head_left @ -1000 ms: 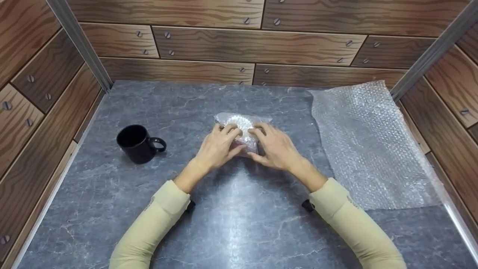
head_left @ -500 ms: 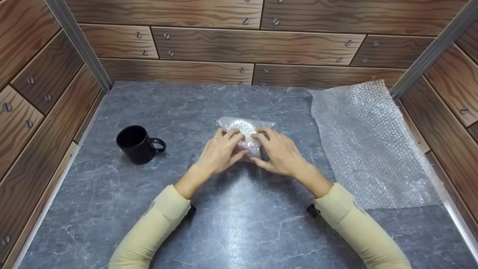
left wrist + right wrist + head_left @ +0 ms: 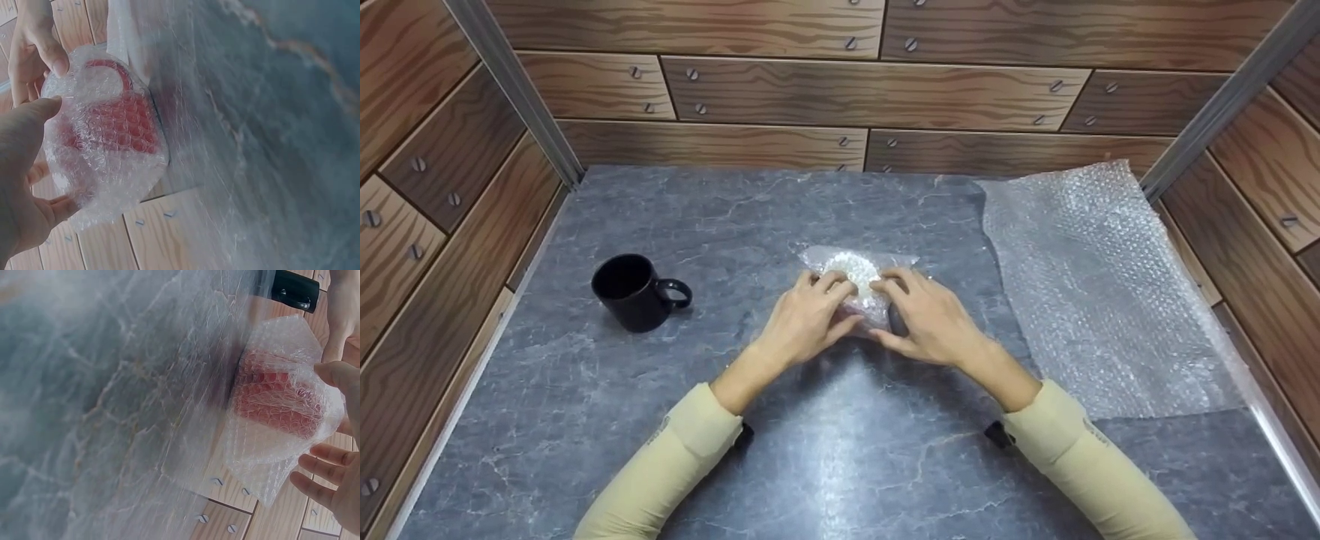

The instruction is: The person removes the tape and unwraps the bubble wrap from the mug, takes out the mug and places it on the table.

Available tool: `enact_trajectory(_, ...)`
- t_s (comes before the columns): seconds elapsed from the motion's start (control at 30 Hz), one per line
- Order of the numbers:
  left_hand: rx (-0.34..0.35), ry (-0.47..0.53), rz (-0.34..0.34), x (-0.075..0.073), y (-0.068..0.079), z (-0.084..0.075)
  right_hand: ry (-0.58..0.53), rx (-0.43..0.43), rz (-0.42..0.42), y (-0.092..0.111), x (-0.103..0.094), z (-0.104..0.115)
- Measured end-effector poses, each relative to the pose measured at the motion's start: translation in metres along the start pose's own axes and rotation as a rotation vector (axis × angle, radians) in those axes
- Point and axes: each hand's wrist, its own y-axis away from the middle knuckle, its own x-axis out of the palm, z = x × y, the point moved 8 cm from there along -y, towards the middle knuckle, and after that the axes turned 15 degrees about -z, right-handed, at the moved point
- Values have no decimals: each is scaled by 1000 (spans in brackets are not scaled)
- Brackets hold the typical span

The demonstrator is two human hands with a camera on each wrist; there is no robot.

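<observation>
A red mug [image 3: 121, 124], its handle showing in the left wrist view, is wrapped in bubble wrap [image 3: 853, 264] at the middle of the table. My left hand [image 3: 804, 316] grips the bundle from its left side, fingertips on top and thumb at the near side. From the opposite side my right hand [image 3: 931, 319] holds it too, fingers bent over the top, thumb close to the left thumb. Loose ends of the wrap stick out past the mug at the far side. Through the layers, the mug's red side [image 3: 278, 396] shows in the right wrist view.
A black mug [image 3: 634, 294] stands upright on the left, handle pointing right. A large flat bubble wrap sheet [image 3: 1102, 300] lies along the right side of the grey marbled table [image 3: 720, 210]. Wood-patterned walls [image 3: 780, 90] enclose the back and sides.
Both hands have drawn the wrapped red mug toward me and slightly right, keeping their hold on it. The black mug and the flat sheet stay in place.
</observation>
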Motion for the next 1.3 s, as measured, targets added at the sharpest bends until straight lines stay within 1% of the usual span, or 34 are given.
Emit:
enact_trajectory(0.17,16,-4,-3,-1,3,-6,15,-9,-1,5,-4,2)
enact_trajectory(0.4,49,-16,-12,-5,5,-16,-3,-4,10,12,-10,4)
enact_trajectory(0.67,50,-4,-3,-6,7,-23,-7,-8,4,19,-16,6)
enact_trajectory(0.97,63,-13,-23,-8,13,-34,-5,-7,11,27,-19,9)
enact_trajectory(1.17,72,-34,-19,-10,15,-37,-18,-5,19,31,-21,10)
enact_trajectory(1.3,69,-23,-28,-13,15,-36,-22,-10,11,31,-22,10)
